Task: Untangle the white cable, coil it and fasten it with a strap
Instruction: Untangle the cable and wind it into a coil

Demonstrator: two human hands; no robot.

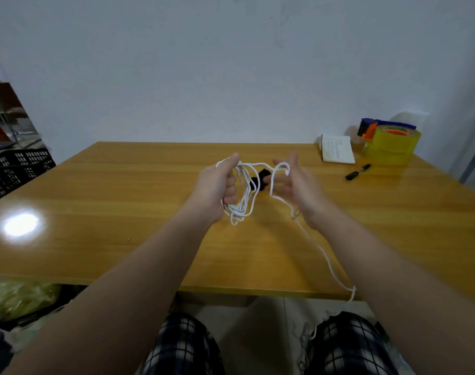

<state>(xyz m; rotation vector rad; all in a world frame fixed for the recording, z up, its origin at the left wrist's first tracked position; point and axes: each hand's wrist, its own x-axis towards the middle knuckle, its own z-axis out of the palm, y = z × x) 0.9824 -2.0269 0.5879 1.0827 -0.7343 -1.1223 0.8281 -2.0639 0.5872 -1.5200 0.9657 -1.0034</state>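
Note:
The white cable (246, 197) hangs in several loops above the wooden table (122, 185). My left hand (217, 190) grips the bundle of loops, fingers curled round it. My right hand (298, 188) is spread, with one loop of the cable hooked over its fingers. From there a long tail of the cable runs down past my right wrist, over the table's front edge and onto my lap. A black strap (262, 180) lies on the table behind the cable, partly hidden between my hands.
At the back right stand a yellow tape dispenser (390, 142) and a small white booklet (338, 149), with a black pen (357, 171) in front of them. A black crate (17, 169) sits left of the table. A bag (22, 299) lies on the floor.

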